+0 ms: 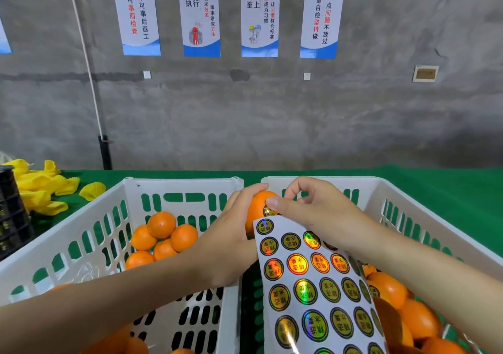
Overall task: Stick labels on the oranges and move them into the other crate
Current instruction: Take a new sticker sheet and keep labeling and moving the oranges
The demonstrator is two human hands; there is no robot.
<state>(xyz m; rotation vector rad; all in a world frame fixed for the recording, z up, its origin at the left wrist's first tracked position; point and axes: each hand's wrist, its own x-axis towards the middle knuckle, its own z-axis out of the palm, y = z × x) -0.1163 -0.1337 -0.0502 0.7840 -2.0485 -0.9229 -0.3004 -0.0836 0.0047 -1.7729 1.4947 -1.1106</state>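
A: Where's the orange (257, 206) being labelled?

B: Up above the gap between the two white crates. The left hand (231, 244) has its grip clamped around the fruit from the left and below, fingers curled over the top.

A: And the other hand?

B: The right hand (307, 212) comes in from the right. Its thumb presses a round sticker (269, 212) onto the side of the orange facing the camera. The other fingers are curled in; the label sheet (318, 291) hangs down from under that hand, so the grip looks closed on its top edge, though the contact itself is hidden.

A: What's on the sheet?

B: Rows of round gold and holographic stickers, reaching to the bottom of the frame.

A: The crates?

B: The left crate (81, 234) holds a small cluster of oranges (160, 238) near its far side and a few more at the bottom edge. The right crate (408, 198) has a pile of oranges (402, 307), at least one already stickered. Both sit on a green surface (449, 187), with yellow foam nets (46, 187) lying at far left
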